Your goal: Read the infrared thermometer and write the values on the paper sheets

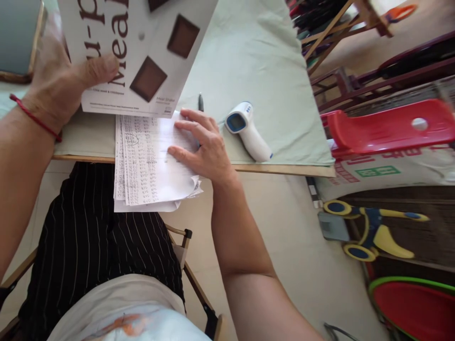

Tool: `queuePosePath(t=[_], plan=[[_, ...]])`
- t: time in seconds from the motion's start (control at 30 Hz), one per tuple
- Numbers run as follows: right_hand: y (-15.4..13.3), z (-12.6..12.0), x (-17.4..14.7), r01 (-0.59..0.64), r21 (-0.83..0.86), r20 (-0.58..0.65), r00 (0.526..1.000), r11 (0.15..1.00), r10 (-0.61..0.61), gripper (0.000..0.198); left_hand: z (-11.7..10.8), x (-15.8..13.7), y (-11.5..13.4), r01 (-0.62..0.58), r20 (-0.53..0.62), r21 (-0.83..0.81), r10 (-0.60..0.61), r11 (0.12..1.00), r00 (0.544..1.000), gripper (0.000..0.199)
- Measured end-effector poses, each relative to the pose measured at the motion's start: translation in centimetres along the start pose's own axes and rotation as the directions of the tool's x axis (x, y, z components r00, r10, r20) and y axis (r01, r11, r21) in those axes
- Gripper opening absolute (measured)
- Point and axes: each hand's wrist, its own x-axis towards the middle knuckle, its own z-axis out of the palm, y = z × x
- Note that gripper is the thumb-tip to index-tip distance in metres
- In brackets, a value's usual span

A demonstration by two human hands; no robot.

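My left hand grips a white box printed with brown squares and large lettering, its thumb across the front face. The box is tilted above the table, over the far end of a stack of handwritten papers. Those sheets jut out past the table's near edge, over my lap. My right hand lies on the right side of the papers with its fingers spread. Just beyond its fingers a pen shows in part. Right of that hand, a white and blue infrared thermometer lies on the cloth.
A pale green cloth covers the table. At the far left lies a dark-screened device in a brown frame. Beyond the table's right edge are a red plastic seat, a yellow and blue ride-on toy and a red basin with a green rim.
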Motion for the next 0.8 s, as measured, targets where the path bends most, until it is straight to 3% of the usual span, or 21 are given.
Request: queuePosePath(t=[0.13,0.23,0.3,0.47,0.6,0.7,0.8], plan=[[0.1,0.1,0.1,-0.016,-0.004,0.026,1.000,1.000,0.016,0.054,0.4,0.0,0.3,0.077,-0.078,-0.104,-0.085,0.992,0.993,0.087],[0.0,0.1,0.1,-0.015,-0.011,0.016,1.000,1.000,0.015,0.055,0.7,-0.3,1.1,0.041,-0.135,-0.186,-0.067,0.982,0.989,0.068],[-0.1,0.0,0.0,-0.015,-0.011,0.008,1.000,1.000,0.015,0.055,0.7,-0.5,1.5,0.033,-0.135,-0.195,-0.061,0.980,0.989,0.061],[-0.1,0.1,0.0,-0.014,-0.015,0.006,1.000,1.000,0.014,0.053,0.6,-0.6,1.5,0.103,-0.155,-0.163,-0.129,0.981,0.980,0.068],[-0.3,0.3,0.1,-0.017,-0.027,-0.005,1.000,0.999,0.017,0.050,0.8,-0.2,1.7,0.121,-0.108,-0.164,-0.140,0.979,0.984,0.067],[-1.2,-0.3,-0.1,-0.010,0.001,-0.063,0.998,1.000,0.010,0.049,0.9,0.0,1.9,0.105,-0.069,-0.188,-0.120,0.977,0.990,0.068],[-1.2,-1.8,-1.3,-0.027,0.075,-0.218,0.975,0.997,0.043,0.042,1.0,0.0,1.8,0.083,-0.068,-0.223,-0.101,0.971,0.993,0.073]])
